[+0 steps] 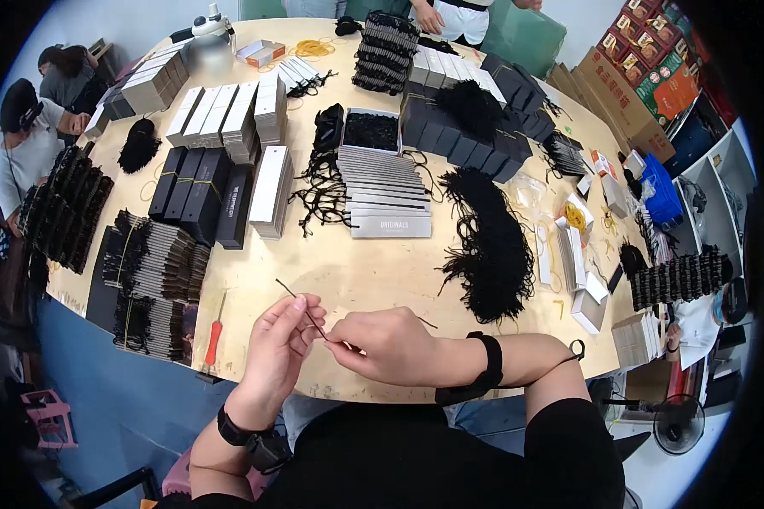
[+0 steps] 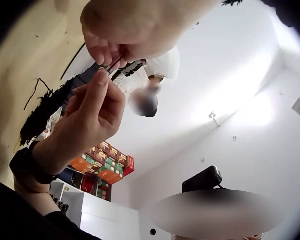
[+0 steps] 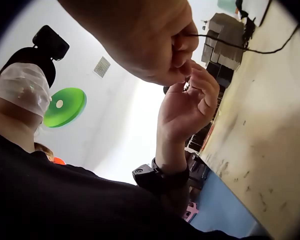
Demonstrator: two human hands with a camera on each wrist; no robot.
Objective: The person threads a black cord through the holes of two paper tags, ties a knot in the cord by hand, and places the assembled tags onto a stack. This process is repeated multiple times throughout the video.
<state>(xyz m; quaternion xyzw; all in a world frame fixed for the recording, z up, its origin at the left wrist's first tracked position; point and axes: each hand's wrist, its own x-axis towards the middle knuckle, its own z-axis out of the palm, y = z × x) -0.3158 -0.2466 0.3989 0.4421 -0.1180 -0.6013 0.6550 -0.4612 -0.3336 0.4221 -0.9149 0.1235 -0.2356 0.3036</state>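
Note:
Over the front edge of the table, my left hand (image 1: 280, 341) pinches a thin black cord (image 1: 290, 293) between thumb and fingers. One end of it sticks up past the left thumb. My right hand (image 1: 388, 346) pinches the same cord close beside the left fingertips, its other fingers curled in. A loose tail comes out behind the right hand in the head view; the right wrist view shows this cord (image 3: 231, 45) curving over the tabletop. In the left wrist view both hands meet at the cord, partly hidden by the left palm.
A fanned stack of grey cards (image 1: 390, 191) with black cords lies ahead, a heap of black cords (image 1: 488, 246) to its right. Black boxes (image 1: 197, 188) and white card stacks (image 1: 270, 191) stand left. A red-handled screwdriver (image 1: 215, 341) lies near the left edge. Other people are around the table.

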